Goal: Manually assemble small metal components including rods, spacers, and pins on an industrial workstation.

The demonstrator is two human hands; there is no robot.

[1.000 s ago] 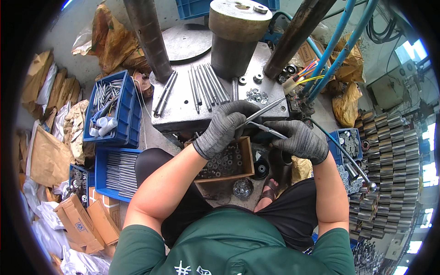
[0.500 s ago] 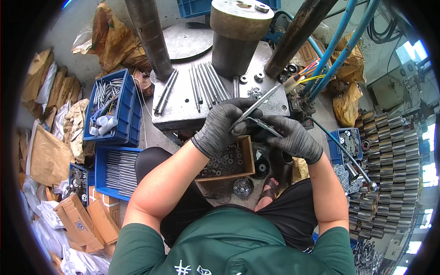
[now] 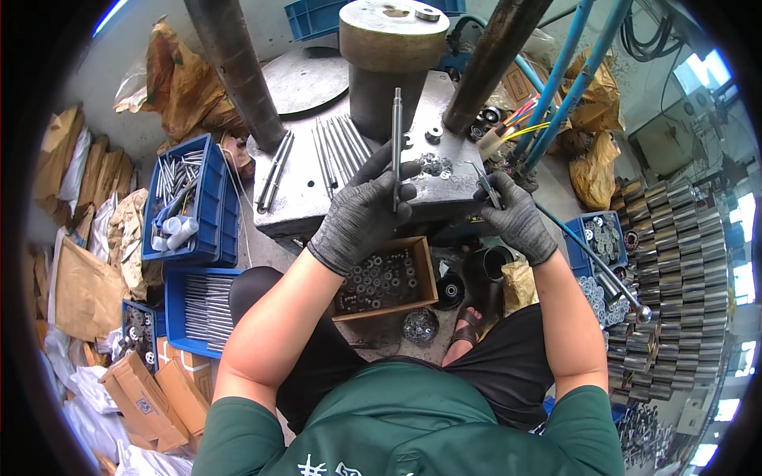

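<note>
My left hand, in a dark grey glove, grips a slim metal shaft that stands nearly upright over the front of the metal machine table. In my gloved right hand, near the table's front right corner, is a small silver tool with a bent tip; its exact kind is unclear. The two hands are apart. Behind the left hand several similar shafts lie side by side, and a few more lie at the table's left. Small metal parts are scattered between the hands.
A thick metal cylinder and two dark columns rise from the table. Below stands a wooden box of small rings. Blue bins of shafts and tools stand left; stacked metal tubes are at right.
The shaft has turned from slanting to nearly upright in my left hand. My right hand has drawn away to the right with the bent-tip tool, off the shaft.
</note>
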